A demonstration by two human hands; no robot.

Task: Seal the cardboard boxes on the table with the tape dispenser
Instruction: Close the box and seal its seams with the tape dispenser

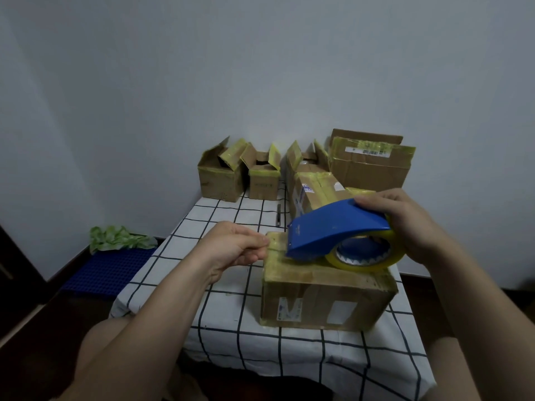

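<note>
Grey bare wall [260, 68] stands behind a white, dark-checked tabletop [231, 299]. At its far end several open boxes [220, 180] wait in a row with flaps up, probably not yet sealed. One closed box [327, 299] lies near, towards the right, I think placed close so that both hands reach its top easily. On this top rests the blue tape dispenser [327, 227], its nose at the left edge, likely where a strip begins. The right hand [405, 224] grips it from above, fingers wrapped over its cover and the yellowish tape roll [367, 260]. The left hand [231, 247] is curled at the left edge of the box, thumb against forefinger. Whether it pinches the free end of that tape I cannot tell, because the tape is clear.
</note>
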